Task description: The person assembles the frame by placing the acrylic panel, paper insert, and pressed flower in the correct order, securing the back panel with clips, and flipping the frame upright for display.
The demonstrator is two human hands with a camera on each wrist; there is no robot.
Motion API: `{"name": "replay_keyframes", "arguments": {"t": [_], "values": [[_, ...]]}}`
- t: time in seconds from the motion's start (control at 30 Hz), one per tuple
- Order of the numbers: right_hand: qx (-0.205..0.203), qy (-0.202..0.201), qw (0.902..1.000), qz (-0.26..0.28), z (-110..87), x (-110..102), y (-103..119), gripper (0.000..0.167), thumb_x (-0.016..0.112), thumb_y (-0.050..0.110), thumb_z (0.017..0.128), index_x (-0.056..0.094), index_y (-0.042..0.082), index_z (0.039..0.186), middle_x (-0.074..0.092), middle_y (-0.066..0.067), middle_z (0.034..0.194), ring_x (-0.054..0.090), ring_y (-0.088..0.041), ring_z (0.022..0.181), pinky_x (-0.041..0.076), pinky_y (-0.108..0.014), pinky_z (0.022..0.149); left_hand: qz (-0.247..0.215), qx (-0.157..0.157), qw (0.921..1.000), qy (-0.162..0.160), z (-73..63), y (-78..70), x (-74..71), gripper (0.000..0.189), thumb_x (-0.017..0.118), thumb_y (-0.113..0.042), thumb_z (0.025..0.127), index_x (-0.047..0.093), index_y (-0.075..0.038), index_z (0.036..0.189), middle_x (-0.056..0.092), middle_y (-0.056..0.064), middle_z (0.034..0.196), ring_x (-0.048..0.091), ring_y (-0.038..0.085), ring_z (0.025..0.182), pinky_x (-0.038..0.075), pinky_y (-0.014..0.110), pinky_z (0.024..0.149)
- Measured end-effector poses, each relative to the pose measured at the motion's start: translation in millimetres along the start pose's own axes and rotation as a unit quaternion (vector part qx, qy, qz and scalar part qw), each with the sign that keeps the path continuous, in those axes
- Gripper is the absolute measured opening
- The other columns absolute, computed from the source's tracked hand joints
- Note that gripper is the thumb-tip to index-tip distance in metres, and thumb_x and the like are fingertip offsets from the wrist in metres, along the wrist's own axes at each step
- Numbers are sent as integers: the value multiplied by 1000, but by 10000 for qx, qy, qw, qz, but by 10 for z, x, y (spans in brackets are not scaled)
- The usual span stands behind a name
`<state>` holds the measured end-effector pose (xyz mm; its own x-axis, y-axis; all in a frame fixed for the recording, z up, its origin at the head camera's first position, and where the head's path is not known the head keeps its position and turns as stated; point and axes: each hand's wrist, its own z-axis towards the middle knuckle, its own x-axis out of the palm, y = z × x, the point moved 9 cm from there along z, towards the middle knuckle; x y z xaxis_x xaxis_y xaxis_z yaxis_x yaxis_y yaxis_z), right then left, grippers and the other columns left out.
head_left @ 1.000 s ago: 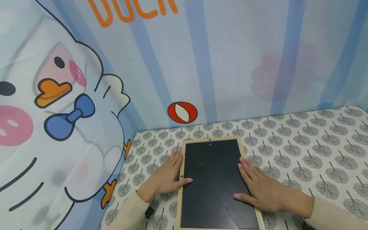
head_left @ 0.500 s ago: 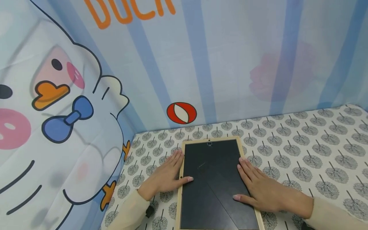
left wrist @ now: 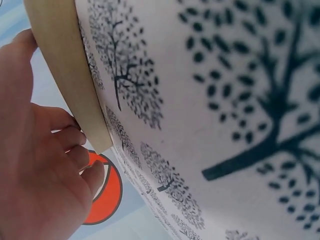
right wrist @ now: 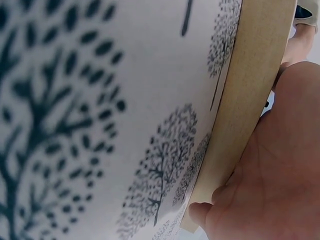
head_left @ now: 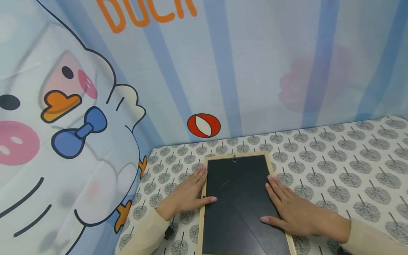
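The left hand (left wrist: 42, 170) shows its palm side, and the ends of its fingers touch the edge of a long strip of pale beige wood (left wrist: 67, 75), while the thumb meets this same strip higher up, well apart from the fingers. On the side of the strip away from the hand there spreads a white cloth (left wrist: 172, 95), printed with dark leafy trees. Just beyond the fingers, and partly covered by them, is a rounded red shape with dark outline (left wrist: 112, 195) on a pale blue surface (left wrist: 132, 220).
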<state>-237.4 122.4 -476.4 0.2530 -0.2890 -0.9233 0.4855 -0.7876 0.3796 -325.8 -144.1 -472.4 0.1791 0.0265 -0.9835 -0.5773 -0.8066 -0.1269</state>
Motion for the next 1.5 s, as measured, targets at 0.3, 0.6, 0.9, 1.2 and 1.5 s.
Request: {"name": "replay_keyframes", "arguments": {"t": [0.3, 0.6, 0.9, 1.2, 1.5], "values": [[3, 65, 10000, 60, -7, -11, -24, 101, 45, 72, 102, 19, -2, 167, 0, -27, 176, 6, -49, 163, 27, -67, 126, 365, 205, 9991, 29, 52, -55, -31, 103, 51, -73, 100, 19, -1, 167, 14, 18, 177, 15, 35, 166, 26, 50, 133], [21, 200, 9998, 62, -14, 27, -32, 101, 44, 74, 102, 20, 1, 167, 1, -25, 176, 7, -49, 163, 31, -67, 123, 1078, 399, 9934, 56, 43, -136, -49, 101, 44, -75, 101, 24, 0, 166, 20, 18, 175, 18, 32, 165, 27, 47, 133], [68, 242, 9997, 47, -19, 47, -47, 102, 43, 75, 101, 19, 1, 167, 0, -26, 176, 7, -50, 162, 33, -67, 122, 1348, 401, 9900, -94, 94, -205, -74, 103, 42, -78, 99, 29, 0, 164, 26, 20, 173, 21, 34, 164, 28, 48, 133], [-9, 108, 9999, 59, 16, -22, -40, 100, 44, 73, 102, 20, 1, 167, 1, -26, 176, 7, -50, 162, 32, -67, 123, -192, 54, 9997, -105, 106, -110, -79, 103, 62, -66, 97, 24, 1, 165, 14, 21, 176, 11, 39, 165, 29, 54, 131], [-21, 156, 9999, 47, 17, -11, -28, 99, 44, 72, 102, 20, 1, 167, 2, -26, 176, 7, -50, 162, 31, -67, 123, -390, -7, 9991, -167, 85, -101, -56, 105, 66, -68, 94, 29, 2, 164, 17, 21, 175, 14, 39, 165, 33, 55, 128]]}}
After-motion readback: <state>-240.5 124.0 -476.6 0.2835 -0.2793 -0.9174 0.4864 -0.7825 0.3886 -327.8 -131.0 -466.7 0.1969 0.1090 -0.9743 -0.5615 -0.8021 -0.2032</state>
